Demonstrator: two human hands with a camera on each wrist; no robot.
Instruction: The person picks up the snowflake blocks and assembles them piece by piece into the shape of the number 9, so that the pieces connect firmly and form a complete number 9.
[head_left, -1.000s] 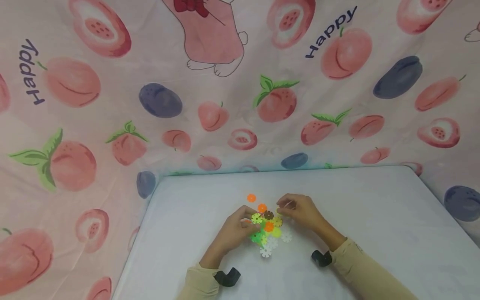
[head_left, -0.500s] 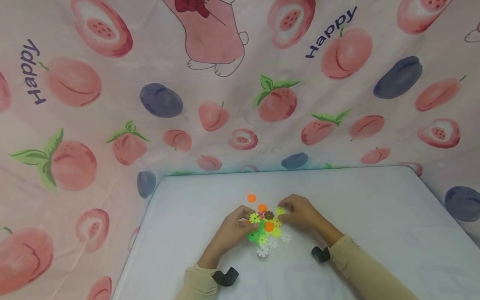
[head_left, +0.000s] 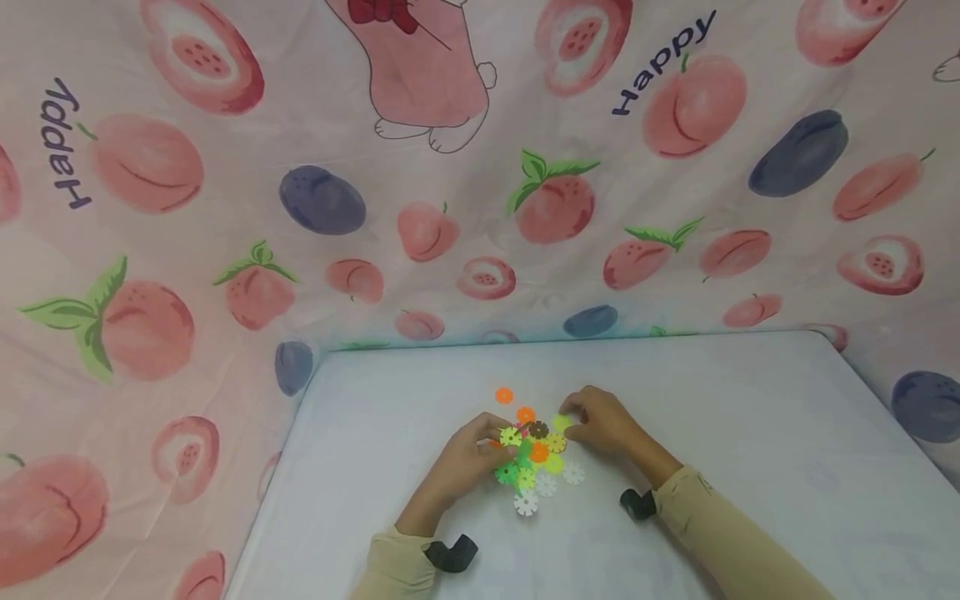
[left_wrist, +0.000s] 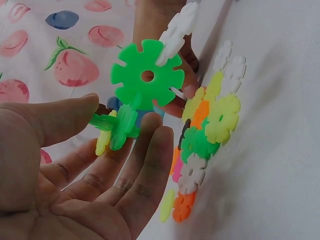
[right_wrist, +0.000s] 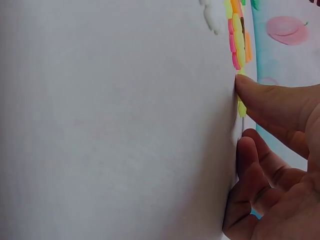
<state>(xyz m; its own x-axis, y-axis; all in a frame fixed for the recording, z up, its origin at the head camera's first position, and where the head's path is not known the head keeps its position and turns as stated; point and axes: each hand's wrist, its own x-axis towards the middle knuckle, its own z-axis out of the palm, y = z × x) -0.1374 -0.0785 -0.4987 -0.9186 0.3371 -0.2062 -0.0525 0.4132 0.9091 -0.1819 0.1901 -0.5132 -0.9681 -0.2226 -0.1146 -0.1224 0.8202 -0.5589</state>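
Note:
My left hand (head_left: 457,462) pinches several joined plastic snowflake discs between thumb and fingers. In the left wrist view these are a large green disc (left_wrist: 127,82), a second green disc (left_wrist: 123,129), a yellow disc (left_wrist: 102,140) and a white disc (left_wrist: 177,34). They are held just above a loose pile. At the pile's right edge my right hand (head_left: 603,421) has thumb and fingertip around a flat yellow snowflake disc (head_left: 562,423). In the right wrist view its thumb (right_wrist: 260,95) meets the table edge-on, partly covering that disc.
Loose discs lie close together on the white table (head_left: 675,383), among them an orange disc (head_left: 504,396), a brown disc (head_left: 538,430) and a white disc (head_left: 573,472). A fruit-print cloth (head_left: 480,242) hangs behind the table.
My left hand has shifted slightly left, carrying the joined discs. My right thumb and fingers have come down around the yellow disc at the pile's right edge.

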